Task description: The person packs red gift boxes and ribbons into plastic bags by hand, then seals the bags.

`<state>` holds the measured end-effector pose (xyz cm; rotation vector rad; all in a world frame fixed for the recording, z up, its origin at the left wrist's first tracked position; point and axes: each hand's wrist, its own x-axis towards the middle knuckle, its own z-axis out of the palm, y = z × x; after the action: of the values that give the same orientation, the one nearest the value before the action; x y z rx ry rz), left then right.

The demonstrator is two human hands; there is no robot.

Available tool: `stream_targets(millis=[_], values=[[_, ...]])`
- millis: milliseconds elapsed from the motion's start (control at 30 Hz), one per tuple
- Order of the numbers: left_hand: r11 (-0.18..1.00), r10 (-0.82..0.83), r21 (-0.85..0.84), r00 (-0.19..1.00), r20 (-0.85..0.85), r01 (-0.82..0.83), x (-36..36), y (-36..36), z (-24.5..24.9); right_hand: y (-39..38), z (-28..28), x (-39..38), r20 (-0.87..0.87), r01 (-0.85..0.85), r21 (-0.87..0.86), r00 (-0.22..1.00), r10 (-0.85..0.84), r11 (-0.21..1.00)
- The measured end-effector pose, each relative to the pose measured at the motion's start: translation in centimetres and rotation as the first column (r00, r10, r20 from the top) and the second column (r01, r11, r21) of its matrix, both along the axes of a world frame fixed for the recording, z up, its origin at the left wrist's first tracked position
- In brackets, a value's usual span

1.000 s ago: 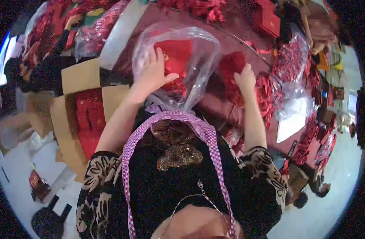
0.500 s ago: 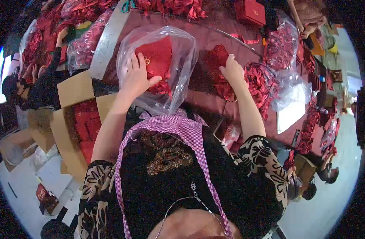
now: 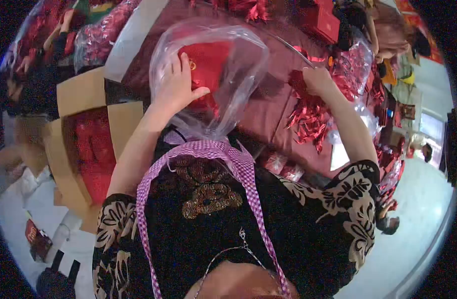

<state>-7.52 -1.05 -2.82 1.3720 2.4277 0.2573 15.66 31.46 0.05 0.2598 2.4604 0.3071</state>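
Observation:
My left hand [image 3: 176,89] lies on red pieces [image 3: 212,62] with a gold mark, its fingers extended and thumb spread wide. Those pieces sit in a clear plastic bag [image 3: 251,47] that spreads loosely around them, close against my front. Out to the right, my right hand [image 3: 318,82] has its fingers curled around a dark red bundle [image 3: 297,82]. Shiny red foil strips [image 3: 309,122] hang below that bundle over the table.
At my left stands an open carton [image 3: 81,92] with red packs inside. A dark red cloth covers the table [image 3: 261,112]. Beyond my right hand are bagged red foil pieces [image 3: 358,57] and a red box [image 3: 325,22]. Other people are at work on both sides.
My right hand has moved outward to the right with the dark red bundle, away from the bag. My left hand stays on the red pieces. The whole view has shifted slightly.

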Motion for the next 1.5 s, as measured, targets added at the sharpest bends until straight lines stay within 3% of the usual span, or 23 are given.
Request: stream_targets(millis=[100, 167, 200, 367, 400, 433, 500, 567, 633, 733, 800, 833, 900, 967, 1033, 1100, 1133, 1167, 1233, 1300, 1367, 1467, 1500], values=[[0.999, 0.029, 0.02, 0.999, 0.029, -0.03, 0.7, 0.7, 0.7, 0.4, -5.0, -1.7, 0.129, -0.004, 0.04, 0.992, -0.002, 0.999], [0.999, 0.055, 0.001, 0.998, 0.041, -0.055, 0.9, 1.1, 1.7, 1.6, -14.1, -0.4, -0.192, 0.202, -0.157, 0.954, -0.23, 0.967], [0.996, 0.051, 0.062, 0.994, 0.092, -0.056, 0.9, 1.1, 0.8, 2.1, -14.2, 0.1, -0.183, 0.182, -0.16, 0.96, -0.211, 0.97], [0.993, 0.045, 0.106, 0.998, 0.04, -0.049, 0.9, 1.2, 2.2, 3.4, -12.7, 1.1, 0.216, 0.13, -0.127, 0.971, -0.101, 0.983], [0.99, 0.039, 0.126, 0.978, 0.204, -0.066, 0.7, 1.2, 2.8, 3.7, -12.3, 1.4, 0.285, 0.115, -0.113, 0.955, -0.079, 0.987], [0.988, 0.05, 0.131, 0.979, 0.198, -0.077, 0.8, 1.1, 2.5, 3.7, -11.5, 1.6, 0.354, 0.1, -0.103, 0.934, -0.057, 0.99], [0.982, 0.016, 0.184, 0.99, 0.141, -0.042, 1.2, 0.8, 1.0, 4.1, -8.1, 2.2, 0.239, 0.012, -0.213, 0.97, 0.04, 0.977], [0.964, 0.01, 0.262, 0.996, 0.087, -0.033, 1.2, 0.3, 0.1, 1.1, -1.8, 0.9, 0.257, 0.204, -0.16, 0.953, -0.159, 0.966], [0.968, 0.022, 0.245, 0.992, 0.126, -0.052, 1.0, 0.5, 0.4, 1.8, 0.5, 2.3, 0.244, 0.368, -0.404, 0.926, -0.289, 0.837], [0.982, 0.022, 0.181, 0.99, 0.141, -0.048, 0.8, 0.8, 0.6, -1.3, 9.1, 2.6, 0.283, 0.465, -0.329, 0.879, -0.384, 0.822], [0.981, 0.011, 0.189, 0.994, 0.105, -0.031, 0.8, 0.8, 0.5, -0.2, 10.8, 5.9, 0.177, 0.562, -0.503, 0.811, -0.558, 0.657], [0.98, 0.015, 0.194, 0.997, 0.074, -0.03, 0.9, 0.8, 0.4, -0.1, 11.6, 7.2, 0.172, 0.566, -0.505, 0.806, -0.567, 0.651], [0.983, 0.015, 0.18, 0.996, 0.087, -0.03, 0.8, 1.0, 0.8, -0.8, 13.7, 8.4, 0.11, 0.556, -0.784, 0.562, -0.82, 0.276], [0.985, 0.012, 0.17, 0.996, 0.092, -0.028, 0.8, 1.2, 0.8, -2.0, 16.0, 8.5, 0.171, 0.481, -0.875, 0.412, -0.895, 0.054], [0.992, 0.013, 0.122, 1.0, 0.024, -0.016, 0.8, 1.5, 0.7, -1.7, 16.4, 9.9, 0.113, 0.388, -0.921, 0.343, -0.932, 0.031], [0.993, -0.022, 0.113, 1.0, -0.013, 0.023, 0.1, 2.4, 0.4, 2.1, 12.7, 12.3, -0.075, 0.175, -0.977, 0.235, -0.969, 0.118], [0.992, -0.031, 0.121, 0.999, -0.017, 0.033, -0.1, 2.8, 0.4, 1.9, 12.0, 12.5, -0.055, 0.031, -0.998, 0.051, -0.997, 0.057], [0.991, -0.042, 0.13, 0.999, -0.022, 0.045, -0.2, 3.2, 0.1, 3.0, 11.3, 14.4, 0.159, -0.299, -0.924, 0.27, -0.95, -0.24], [0.984, -0.061, 0.164, 0.998, -0.017, 0.063, -0.6, 4.0, -1.4, 2.2, 11.7, 12.8, 0.195, -0.347, -0.932, -0.232, -0.953, -0.106], [0.976, -0.072, 0.204, 0.997, -0.018, 0.075, -0.4, 4.4, -2.1, 5.5, 9.9, 14.3, 0.152, -0.396, -0.917, -0.235, -0.96, -0.048], [0.99, -0.089, 0.102, 0.99, -0.108, 0.1, -0.8, 5.0, -1.8, 6.2, 9.3, 14.6, 0.111, -0.454, -0.891, -0.226, -0.968, 0.004], [0.991, -0.12, 0.044, 0.991, -0.066, 0.123, -1.1, 5.7, -1.0, 0.1, 14.0, 8.2, -0.111, -0.398, -0.916, 0.154, -0.982, 0.041], [0.992, -0.115, 0.048, 0.99, -0.077, 0.118, -1.2, 5.7, -0.7, -4.5, 17.8, 5.1, -0.119, -0.14, -0.985, 0.111, -0.987, 0.103]])
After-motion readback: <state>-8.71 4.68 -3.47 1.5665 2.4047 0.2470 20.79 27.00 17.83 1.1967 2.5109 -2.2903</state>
